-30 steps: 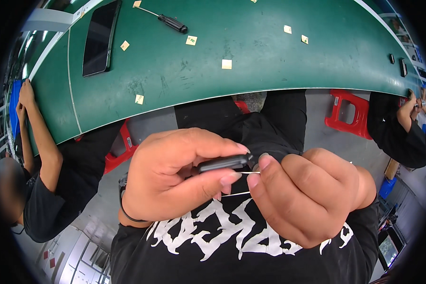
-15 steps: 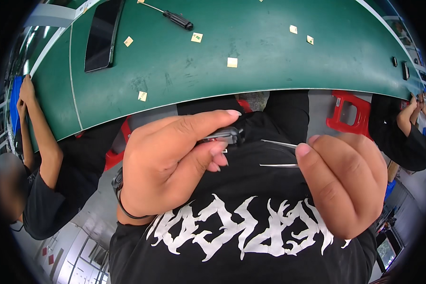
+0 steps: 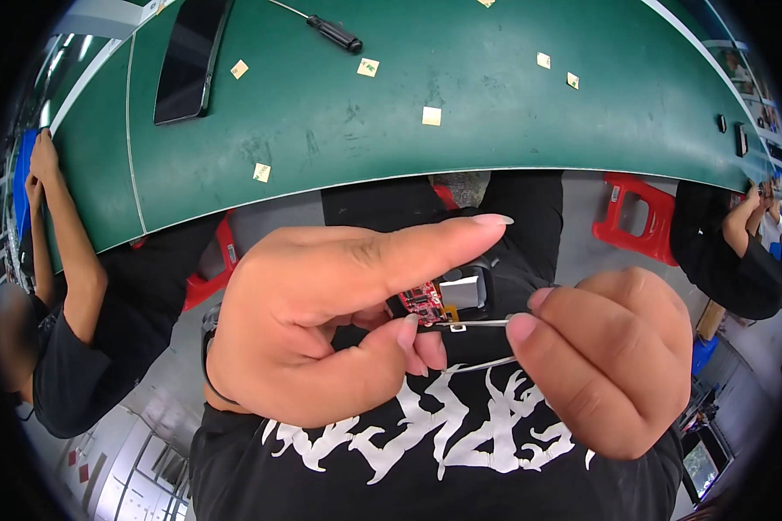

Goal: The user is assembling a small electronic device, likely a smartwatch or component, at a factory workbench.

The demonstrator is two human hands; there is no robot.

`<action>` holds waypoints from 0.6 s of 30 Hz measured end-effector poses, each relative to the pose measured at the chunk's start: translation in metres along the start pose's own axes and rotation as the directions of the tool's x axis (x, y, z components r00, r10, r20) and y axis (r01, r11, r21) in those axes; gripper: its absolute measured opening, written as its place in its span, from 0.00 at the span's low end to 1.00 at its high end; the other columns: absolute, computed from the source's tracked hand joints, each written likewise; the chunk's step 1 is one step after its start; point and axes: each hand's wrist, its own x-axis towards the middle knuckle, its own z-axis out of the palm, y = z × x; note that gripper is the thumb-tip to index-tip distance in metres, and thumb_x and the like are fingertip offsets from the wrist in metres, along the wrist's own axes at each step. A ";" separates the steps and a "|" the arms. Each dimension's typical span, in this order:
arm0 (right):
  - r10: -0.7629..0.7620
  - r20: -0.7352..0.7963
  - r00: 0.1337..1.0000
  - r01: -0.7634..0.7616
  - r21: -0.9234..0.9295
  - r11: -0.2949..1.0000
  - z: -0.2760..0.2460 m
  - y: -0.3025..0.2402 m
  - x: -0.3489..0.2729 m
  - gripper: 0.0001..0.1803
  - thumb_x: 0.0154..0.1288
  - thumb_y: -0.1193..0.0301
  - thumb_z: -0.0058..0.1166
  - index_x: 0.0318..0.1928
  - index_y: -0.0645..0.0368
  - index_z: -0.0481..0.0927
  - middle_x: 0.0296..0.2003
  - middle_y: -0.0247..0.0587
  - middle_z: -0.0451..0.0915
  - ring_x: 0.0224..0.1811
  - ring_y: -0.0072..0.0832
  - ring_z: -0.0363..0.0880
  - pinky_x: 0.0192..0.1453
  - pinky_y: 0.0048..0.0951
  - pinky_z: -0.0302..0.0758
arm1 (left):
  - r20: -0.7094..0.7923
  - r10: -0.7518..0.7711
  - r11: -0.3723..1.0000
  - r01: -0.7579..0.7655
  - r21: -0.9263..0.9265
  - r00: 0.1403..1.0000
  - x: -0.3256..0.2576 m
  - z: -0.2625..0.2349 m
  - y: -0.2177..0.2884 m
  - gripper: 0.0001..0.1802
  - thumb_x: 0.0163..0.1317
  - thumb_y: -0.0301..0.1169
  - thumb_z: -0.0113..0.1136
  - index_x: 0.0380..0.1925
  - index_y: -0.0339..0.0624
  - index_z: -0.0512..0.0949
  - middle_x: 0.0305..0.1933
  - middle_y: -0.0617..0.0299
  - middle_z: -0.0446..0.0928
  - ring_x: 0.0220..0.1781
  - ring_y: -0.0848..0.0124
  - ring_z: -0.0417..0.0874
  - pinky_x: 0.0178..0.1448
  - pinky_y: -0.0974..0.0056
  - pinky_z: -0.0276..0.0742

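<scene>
My left hand (image 3: 321, 321) grips a small black electronic device (image 3: 488, 282) between thumb and fingers, its index finger stretched out above it. The device's opened side shows a red circuit board (image 3: 423, 302) and a silver-grey block (image 3: 463, 293). A small white piece (image 3: 458, 328) sits at its lower edge. My right hand (image 3: 608, 360) pinches a pair of metal tweezers (image 3: 482, 324) with the prongs apart. One prong reaches the device's lower edge by the board; whether it touches is too small to tell. The other prong points below, in front of my shirt.
Beyond my lap stretches a green table (image 3: 321, 104). On it lie a screwdriver (image 3: 339, 35), a black flat-screen device (image 3: 191, 61) and several small paper squares (image 3: 432, 115). People sit at left (image 3: 78, 330) and right (image 3: 730, 252). A red stool (image 3: 634, 217) stands right.
My left hand has turned the device, so its red board and silver-grey block now show. The tweezers have moved left and down, one prong reaching the device.
</scene>
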 end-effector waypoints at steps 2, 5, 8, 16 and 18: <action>-0.007 0.028 1.000 0.008 -0.022 1.000 -0.002 -0.002 0.002 0.18 0.38 0.77 0.65 0.35 0.70 0.84 0.29 0.51 0.81 0.21 0.32 0.74 0.19 0.26 0.64 | 0.002 -0.020 1.000 0.020 -0.007 1.000 0.000 0.001 -0.001 0.30 0.61 0.14 0.51 0.65 0.12 0.65 0.40 0.42 0.85 0.32 0.73 0.87 0.38 0.71 0.84; -0.039 0.063 0.997 0.046 -0.102 0.994 -0.002 -0.004 0.001 0.18 0.38 0.76 0.65 0.35 0.70 0.84 0.30 0.51 0.81 0.21 0.31 0.73 0.19 0.26 0.63 | 0.007 -0.013 1.000 0.013 0.006 1.000 0.001 0.001 -0.001 0.29 0.61 0.13 0.50 0.65 0.14 0.66 0.39 0.45 0.85 0.32 0.74 0.86 0.38 0.71 0.84; -0.077 0.085 0.993 0.091 -0.169 0.981 -0.003 -0.006 0.002 0.19 0.39 0.75 0.65 0.36 0.69 0.83 0.30 0.50 0.81 0.21 0.31 0.73 0.19 0.27 0.62 | 0.028 0.019 0.998 -0.020 0.052 0.999 0.002 0.000 -0.001 0.29 0.60 0.12 0.49 0.65 0.15 0.67 0.39 0.47 0.85 0.31 0.76 0.85 0.37 0.72 0.83; -0.054 0.108 0.993 0.079 -0.234 0.969 -0.014 -0.004 0.002 0.18 0.38 0.75 0.64 0.36 0.68 0.83 0.30 0.47 0.81 0.22 0.30 0.73 0.19 0.28 0.60 | -0.019 -0.122 0.992 0.123 0.030 0.992 0.002 0.003 0.006 0.31 0.58 0.10 0.46 0.66 0.20 0.68 0.38 0.49 0.86 0.33 0.73 0.88 0.37 0.71 0.86; -0.099 0.132 0.986 0.128 -0.235 0.964 -0.012 -0.001 0.002 0.18 0.39 0.76 0.64 0.36 0.68 0.83 0.30 0.47 0.80 0.23 0.30 0.73 0.19 0.28 0.60 | 0.000 -0.124 0.992 0.124 0.031 0.992 0.002 0.002 0.004 0.32 0.58 0.10 0.45 0.67 0.21 0.68 0.38 0.49 0.86 0.33 0.73 0.88 0.37 0.71 0.86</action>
